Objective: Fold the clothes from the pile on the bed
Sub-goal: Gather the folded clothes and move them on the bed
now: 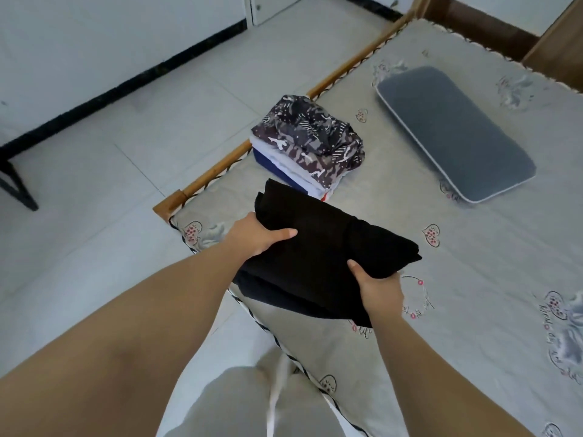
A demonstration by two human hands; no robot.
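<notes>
A folded black garment [328, 244] is held just above the near left corner of the bed [473, 279]. My left hand [257, 236] grips its left edge, thumb on top and fingers underneath. My right hand [377, 290] grips its near right edge the same way. Beyond the garment, a stack of folded clothes [310, 146] sits by the bed's left rail, with a dark patterned piece on top and white and navy pieces under it.
A grey flat pillow [454, 134] lies at the far right of the bed. The wooden bed rail [214, 175] runs along the left side. Pale tiled floor [126, 146] lies to the left, with a black table leg [19, 187] at the far left.
</notes>
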